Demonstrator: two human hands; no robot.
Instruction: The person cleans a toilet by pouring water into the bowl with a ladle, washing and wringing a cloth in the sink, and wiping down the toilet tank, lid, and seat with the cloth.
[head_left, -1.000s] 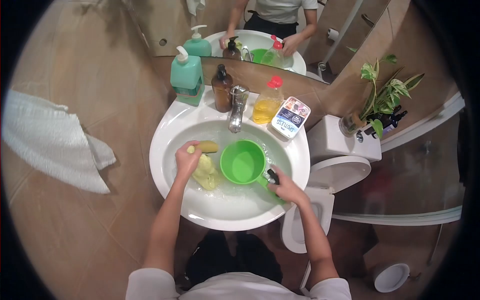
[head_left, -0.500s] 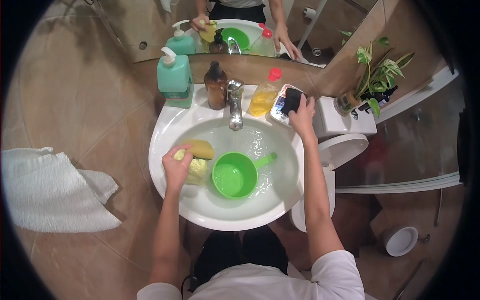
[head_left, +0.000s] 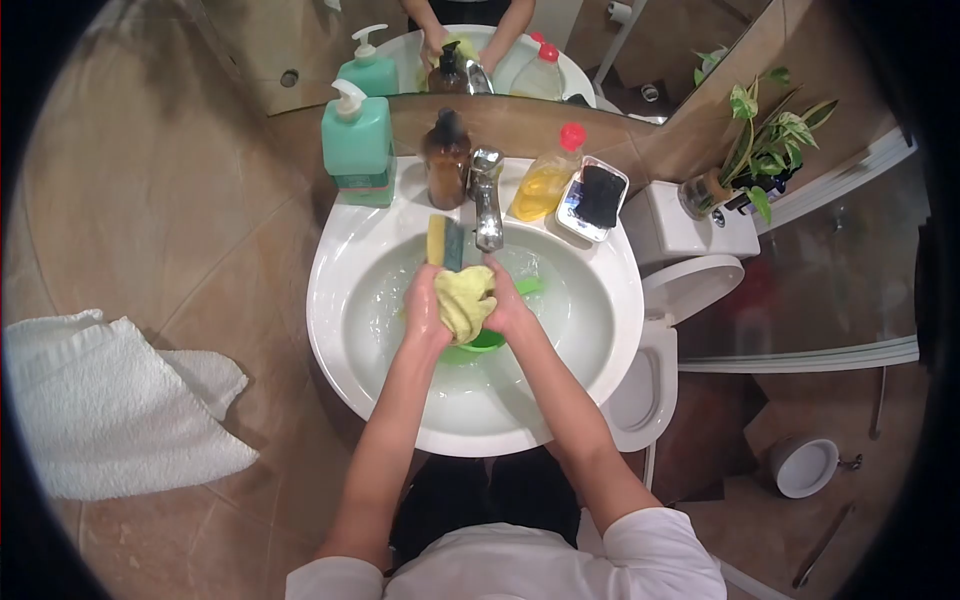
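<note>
Over the middle of the water-filled sink (head_left: pixel 385 425), both hands are closed around a crumpled yellow cloth (head_left: pixel 463 303). My left hand (head_left: pixel 425 308) grips its left side. A yellow sponge with a dark green scouring side (head_left: pixel 438 240) sticks up from the fingers of that hand, pointing toward the tap. On the cloth's right side is my right hand (head_left: pixel 508 302), its fingers partly hidden behind the cloth. Beneath the hands a green dipper (head_left: pixel 487 342) sits in the water, mostly covered; its handle (head_left: pixel 532 286) shows to the right.
Behind the basin stand a green pump bottle (head_left: pixel 358 150), a brown bottle (head_left: pixel 447 165), the tap (head_left: pixel 487 205) and a bottle of yellow liquid (head_left: pixel 545 185). A black pad (head_left: pixel 600 197) lies on a white tray (head_left: pixel 590 234). The toilet (head_left: pixel 650 400) is right, a white towel (head_left: pixel 130 415) left.
My right hand has left the black pad and come to the cloth over the sink. My left hand has moved right with the cloth and sponge, now above the dipper.
</note>
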